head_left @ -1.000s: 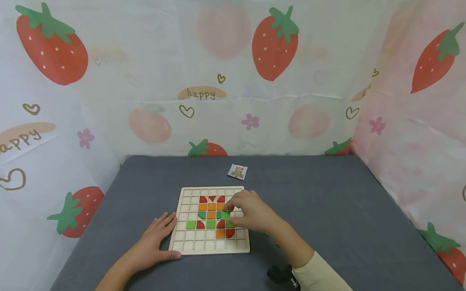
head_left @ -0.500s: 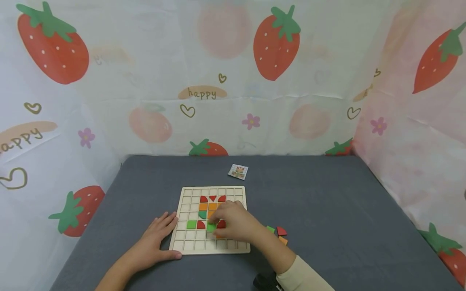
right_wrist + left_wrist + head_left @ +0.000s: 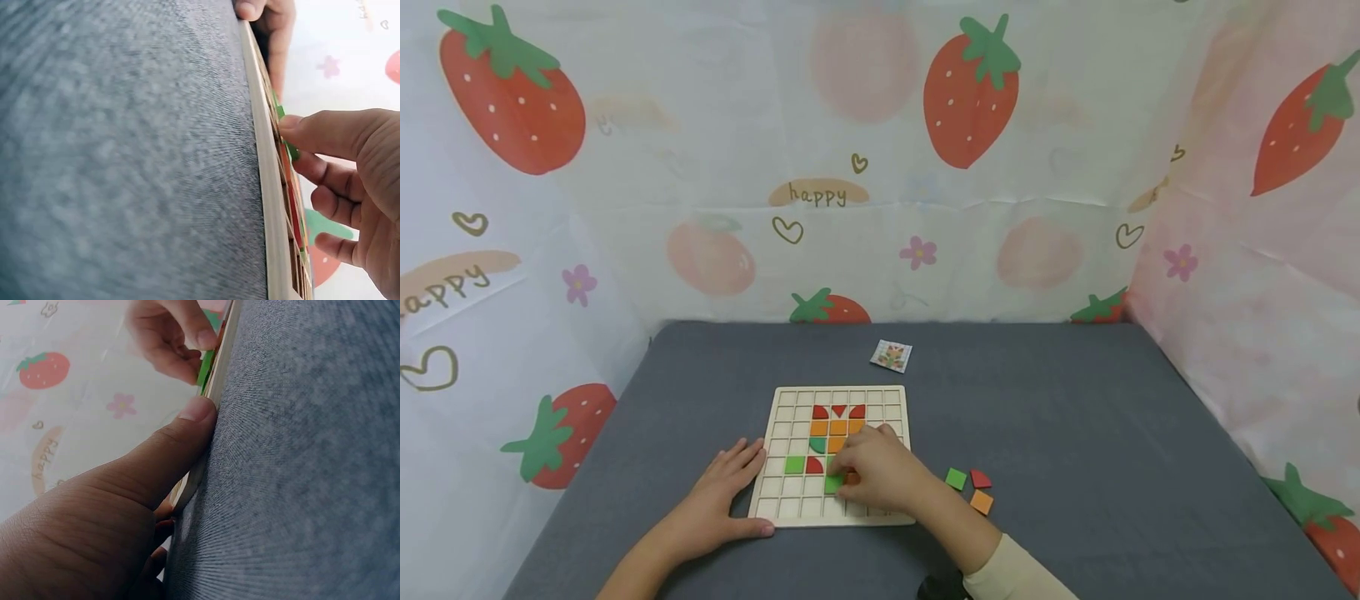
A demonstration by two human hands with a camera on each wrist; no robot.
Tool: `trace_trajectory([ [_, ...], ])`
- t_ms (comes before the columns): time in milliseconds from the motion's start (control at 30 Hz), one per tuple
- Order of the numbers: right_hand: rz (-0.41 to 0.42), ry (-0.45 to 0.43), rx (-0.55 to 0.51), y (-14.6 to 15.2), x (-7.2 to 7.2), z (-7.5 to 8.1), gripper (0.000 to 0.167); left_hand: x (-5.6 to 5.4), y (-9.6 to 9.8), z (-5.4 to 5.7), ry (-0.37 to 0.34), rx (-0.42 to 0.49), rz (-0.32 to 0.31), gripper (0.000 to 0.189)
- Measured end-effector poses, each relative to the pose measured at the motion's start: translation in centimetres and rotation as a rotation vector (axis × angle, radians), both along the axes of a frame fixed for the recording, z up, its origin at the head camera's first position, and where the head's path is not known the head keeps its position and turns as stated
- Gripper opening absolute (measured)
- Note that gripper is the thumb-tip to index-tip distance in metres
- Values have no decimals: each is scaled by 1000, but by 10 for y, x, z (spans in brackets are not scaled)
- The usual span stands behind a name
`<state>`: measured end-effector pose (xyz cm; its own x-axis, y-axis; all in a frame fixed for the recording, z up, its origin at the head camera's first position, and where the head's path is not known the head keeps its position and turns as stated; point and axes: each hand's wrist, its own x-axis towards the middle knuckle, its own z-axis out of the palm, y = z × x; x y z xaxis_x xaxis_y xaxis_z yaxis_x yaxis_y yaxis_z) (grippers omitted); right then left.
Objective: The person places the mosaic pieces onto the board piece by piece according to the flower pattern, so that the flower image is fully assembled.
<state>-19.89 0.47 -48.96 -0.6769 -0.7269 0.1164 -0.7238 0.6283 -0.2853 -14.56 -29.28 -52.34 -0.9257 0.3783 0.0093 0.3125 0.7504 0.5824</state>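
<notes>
A pale wooden grid board lies on the table with red, orange and green tiles set in its cells. Thumb and fingertips of my right hand pinch a green square tile at the board's middle, just in front of the row with the green and red pieces. The right wrist view shows this green tile tilted against the board. My left hand rests along the board's left side, fingers extended, its thumb against the front left corner. My right hand covers some tiles on the right.
Right of the board lie a loose green square, a red quarter-round tile and an orange square. A small pattern card lies behind the board. Strawberry-print cloth hangs around the grey table.
My right hand has moved left and toward the front with the green tile, lowering it to the board. The loose tiles on the right have come into sight. The left hand stays put.
</notes>
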Motion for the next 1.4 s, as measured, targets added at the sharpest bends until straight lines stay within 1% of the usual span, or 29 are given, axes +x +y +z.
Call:
trace_trajectory([
  [167, -1, 18, 29, -1, 0, 0, 23, 0, 0, -1, 7, 6, 1, 114],
  [333, -5, 31, 31, -1, 1, -1, 24, 0, 0, -2, 12, 9, 0, 115],
  [667, -18, 14, 31, -3, 1, -1, 25, 1, 0, -1, -6, 22, 7, 115],
  [800, -9, -4, 30, -1, 0, 2, 26, 1, 0, -1, -13, 18, 3, 115],
  [867, -7, -1, 24, 2, -1, 7, 26, 1, 0, -1, -11, 17, -2, 115],
  [933, -7, 12, 5, 8, -2, 16, 25, 1, 1, -2, -4, 18, -6, 114],
  [1067, 0, 84, -38, 27, -6, 42, 21, 2, 1, -4, 16, 15, -10, 113],
  [1233, -1, 177, -64, 61, -9, 72, 21, 2, 2, -2, 13, 24, -8, 112],
  [1300, -4, 192, -68, 76, -10, 79, 22, 2, 2, -1, 14, 28, -6, 111],
  [1400, -9, 198, -70, 96, -9, 86, 23, 3, 2, 0, 17, 29, -4, 111],
])
